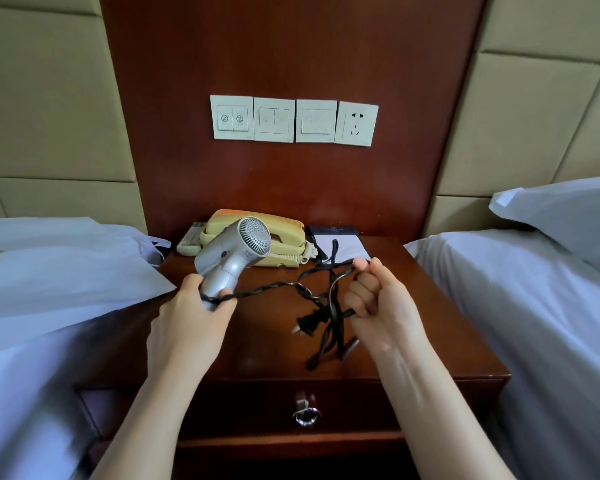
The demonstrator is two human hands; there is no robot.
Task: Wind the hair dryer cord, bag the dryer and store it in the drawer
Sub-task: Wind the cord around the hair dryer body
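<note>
Judging by looks, drawer [305, 407] at worktop [430, 341] front edge is closed. Right hand [378, 299], fisted, grips loops of black cord [312, 299]; it's limp, kinked, prob. springs loose, plug [307, 327] dangling w/ slack over mid-worktop. Left hand [194, 313] wrapped round handle of silver hair dryer [236, 254]: smooth plastic, light-ish, grille up, held above worktop's left-rear area.

Soft, even daylight is filling the scene, casting only faint shadows. Mild glare is showing on the nightstand top [267, 327]. Wide-angle distortion is bending the edges, and the near left corner is blurring.
</note>
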